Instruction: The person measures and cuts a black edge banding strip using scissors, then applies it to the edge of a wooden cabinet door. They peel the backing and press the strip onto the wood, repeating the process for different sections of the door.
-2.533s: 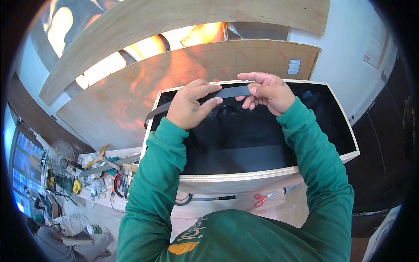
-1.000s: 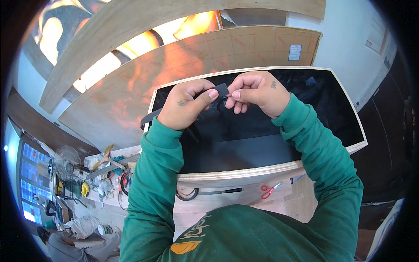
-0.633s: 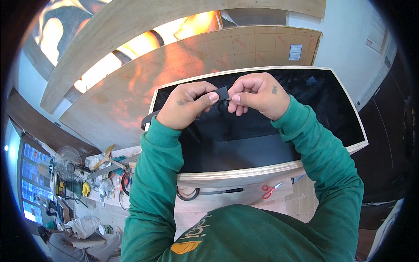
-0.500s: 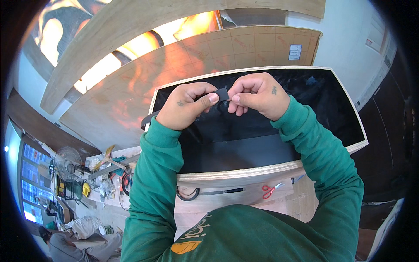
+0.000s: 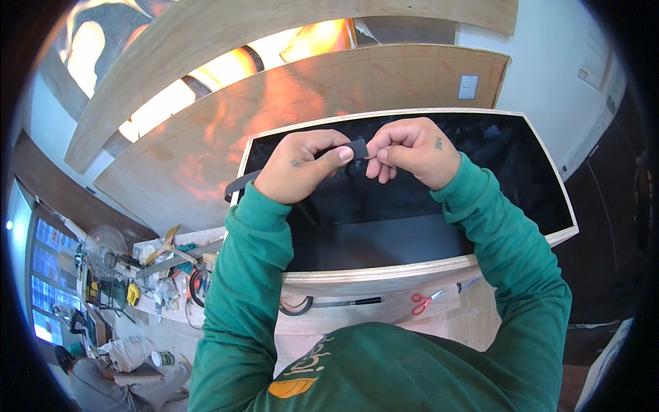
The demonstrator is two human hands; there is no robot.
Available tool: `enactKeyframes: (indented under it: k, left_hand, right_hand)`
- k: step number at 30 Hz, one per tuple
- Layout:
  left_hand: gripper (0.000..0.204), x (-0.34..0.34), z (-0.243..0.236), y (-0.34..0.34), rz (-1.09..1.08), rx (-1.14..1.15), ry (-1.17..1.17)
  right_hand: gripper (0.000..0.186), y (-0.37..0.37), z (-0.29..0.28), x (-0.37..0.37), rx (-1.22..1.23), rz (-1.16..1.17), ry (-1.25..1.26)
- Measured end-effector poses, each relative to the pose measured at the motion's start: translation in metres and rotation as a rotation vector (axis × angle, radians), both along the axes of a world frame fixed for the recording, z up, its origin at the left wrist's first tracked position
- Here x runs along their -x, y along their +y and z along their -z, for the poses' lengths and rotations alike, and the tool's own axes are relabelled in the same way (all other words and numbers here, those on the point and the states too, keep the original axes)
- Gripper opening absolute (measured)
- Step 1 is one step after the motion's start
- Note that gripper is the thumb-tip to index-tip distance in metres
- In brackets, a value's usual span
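Note:
A flat black strip (image 5: 359, 148) runs through my left hand (image 5: 302, 165), which is closed on it with the thumb on top. Its short end sticks out past the thumb, and a longer part curves out behind the hand over the left rim of the box. My right hand (image 5: 415, 152) is closed in a pinch, its fingertips against the strip's free end. Whether a thin layer lies between those fingertips is too small to tell. Both hands are above a shallow box (image 5: 384, 237) with a black inside and pale plywood edges.
Below the box's near edge lie red-handled scissors (image 5: 420, 303) and a black-handled tool (image 5: 367, 300) on a board. Curved panels (image 5: 412, 75) lean beyond the box. On the left are a cluttered bench (image 5: 165, 275), a fan (image 5: 105, 248) and another person (image 5: 103, 384) low down.
Both hands and the strip have shifted very slightly to the right in the picture, as has the whole scene. The grip on the strip looks the same.

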State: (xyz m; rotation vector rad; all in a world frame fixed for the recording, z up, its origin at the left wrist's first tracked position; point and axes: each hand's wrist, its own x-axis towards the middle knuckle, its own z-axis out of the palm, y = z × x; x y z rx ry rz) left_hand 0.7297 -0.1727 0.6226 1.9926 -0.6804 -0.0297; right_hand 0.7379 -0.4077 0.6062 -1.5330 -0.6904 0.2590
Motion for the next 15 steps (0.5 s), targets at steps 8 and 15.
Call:
enactKeyframes:
  k: [8,15]
  left_hand:
    - [0.025,0.0,-0.0031,0.0032,0.014,-0.037,0.002]
    - [0.024,0.0041,-0.0048,-0.0003,-0.003,-0.014,-0.016]
  right_hand:
    - [0.016,0.0009,0.0001,-0.0004,0.003,0.008,0.018]
    - [0.019,0.001,-0.0038,0.002,0.053,0.036,0.005]
